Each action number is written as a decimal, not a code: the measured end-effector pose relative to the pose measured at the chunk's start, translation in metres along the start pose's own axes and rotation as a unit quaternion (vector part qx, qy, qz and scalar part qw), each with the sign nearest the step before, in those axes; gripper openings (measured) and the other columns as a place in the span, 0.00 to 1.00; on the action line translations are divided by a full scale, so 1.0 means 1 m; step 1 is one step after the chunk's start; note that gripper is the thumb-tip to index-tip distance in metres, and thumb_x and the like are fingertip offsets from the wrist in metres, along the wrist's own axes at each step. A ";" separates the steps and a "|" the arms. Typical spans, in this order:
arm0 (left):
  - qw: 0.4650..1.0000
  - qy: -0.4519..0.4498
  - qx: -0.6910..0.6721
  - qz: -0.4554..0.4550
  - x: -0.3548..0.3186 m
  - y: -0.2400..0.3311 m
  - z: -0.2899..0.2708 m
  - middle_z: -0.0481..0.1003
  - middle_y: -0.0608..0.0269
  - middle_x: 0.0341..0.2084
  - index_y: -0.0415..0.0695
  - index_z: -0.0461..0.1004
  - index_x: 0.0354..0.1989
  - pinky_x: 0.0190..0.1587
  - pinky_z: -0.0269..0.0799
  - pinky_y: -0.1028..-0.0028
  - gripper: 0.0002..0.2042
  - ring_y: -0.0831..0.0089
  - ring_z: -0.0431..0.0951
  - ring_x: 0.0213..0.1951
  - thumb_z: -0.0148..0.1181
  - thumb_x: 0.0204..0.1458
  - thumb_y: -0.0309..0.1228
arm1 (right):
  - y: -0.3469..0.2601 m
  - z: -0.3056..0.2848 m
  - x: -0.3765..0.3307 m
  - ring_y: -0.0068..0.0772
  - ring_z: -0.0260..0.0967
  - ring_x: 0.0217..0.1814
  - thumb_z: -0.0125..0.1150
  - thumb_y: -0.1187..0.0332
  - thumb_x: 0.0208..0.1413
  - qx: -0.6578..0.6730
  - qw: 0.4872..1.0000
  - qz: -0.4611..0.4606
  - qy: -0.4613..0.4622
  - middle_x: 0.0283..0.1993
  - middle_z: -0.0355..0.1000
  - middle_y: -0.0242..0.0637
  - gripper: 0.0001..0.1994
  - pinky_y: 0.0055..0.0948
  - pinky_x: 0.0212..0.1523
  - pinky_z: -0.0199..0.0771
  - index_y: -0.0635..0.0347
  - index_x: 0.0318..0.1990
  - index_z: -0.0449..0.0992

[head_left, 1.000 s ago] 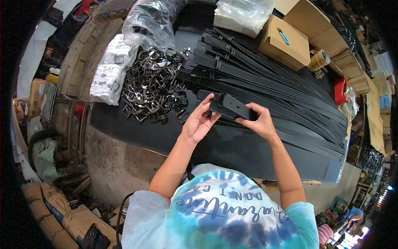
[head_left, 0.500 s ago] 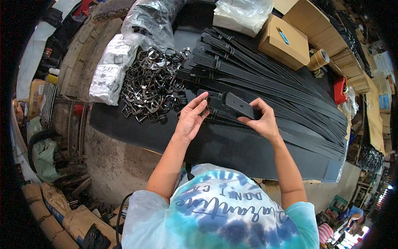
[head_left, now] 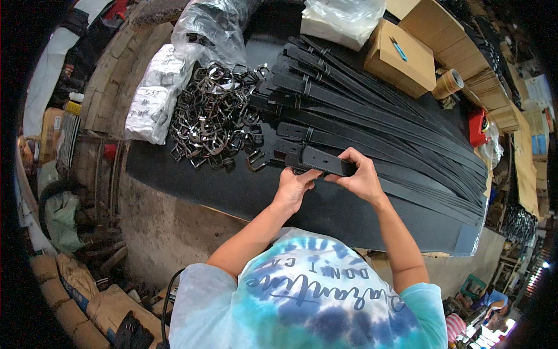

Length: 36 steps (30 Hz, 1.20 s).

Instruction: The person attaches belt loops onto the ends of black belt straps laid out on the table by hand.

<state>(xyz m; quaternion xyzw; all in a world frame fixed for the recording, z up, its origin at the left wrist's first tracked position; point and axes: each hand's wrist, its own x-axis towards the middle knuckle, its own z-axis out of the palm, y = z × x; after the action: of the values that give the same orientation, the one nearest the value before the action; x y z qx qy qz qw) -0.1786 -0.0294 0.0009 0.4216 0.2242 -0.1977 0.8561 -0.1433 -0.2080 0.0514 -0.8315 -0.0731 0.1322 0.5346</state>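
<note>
My right hand [head_left: 361, 178] grips a black belt strap [head_left: 325, 161] near its punched end, fingers over the top and thumb below. This end is raised over other straps. Close against the strap's near edge, my left hand [head_left: 297, 187] has its fingers drawn together; whatever they pinch is hidden. Many black belt straps [head_left: 372, 104], bundled near their left ends, fan out to the right across the dark table. Left of them lies a heap of dark metal belt buckles [head_left: 212, 116], with a separate buckle [head_left: 256, 160] close to my left hand.
White wrapped packs [head_left: 152, 113] and a clear plastic bag [head_left: 212, 29] border the buckles. Farther back stand a plastic-covered white stack [head_left: 337, 29] and a cardboard box [head_left: 401, 61] with a blue pen [head_left: 398, 49] on top. A tape roll [head_left: 447, 84] and a red object [head_left: 478, 128] sit right.
My left hand has moved right and nearer to me, from beside the buckles to the strap's edge. The strap in my right hand has shifted slightly left and lower.
</note>
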 end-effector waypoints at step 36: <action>0.968 -0.109 -0.223 0.039 0.014 0.023 -0.043 0.73 0.64 0.44 0.43 0.70 0.50 0.56 0.69 0.73 0.14 0.74 0.73 0.46 0.57 0.53 0.22 | -0.004 -0.027 -0.001 0.19 0.67 0.39 0.69 0.74 0.43 0.078 0.996 -0.041 0.028 0.35 0.71 0.29 0.16 0.20 0.43 0.67 0.62 0.39 0.69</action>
<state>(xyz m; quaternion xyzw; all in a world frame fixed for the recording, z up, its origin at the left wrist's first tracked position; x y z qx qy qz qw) -0.1639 0.0166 -0.0153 0.2044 0.1516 -0.1537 0.9548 -0.1363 -0.2299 0.0658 -0.7870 -0.0815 0.0927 0.6045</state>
